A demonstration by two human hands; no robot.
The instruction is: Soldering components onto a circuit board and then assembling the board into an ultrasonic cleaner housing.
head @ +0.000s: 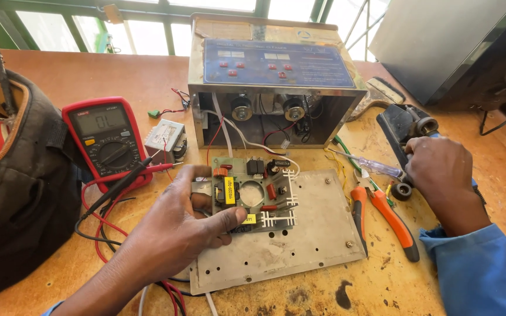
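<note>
My left hand [177,225] grips the left edge of a green circuit board [256,193] that lies on a grey perforated metal plate [306,240]; the thumb rests on the board's front corner. My right hand [440,172], in a blue sleeve, holds a clear-handled screwdriver [367,165] whose tip points left toward the board. Wires run from the board into an open metal equipment box [273,82] with a blue control panel.
A red multimeter [106,140] with red and black probes [139,172] lies left of the board, beside a dark tool bag [16,193]. Orange-handled pliers [385,216], a small transformer [165,137] and a black tool [402,126] lie on the wooden bench.
</note>
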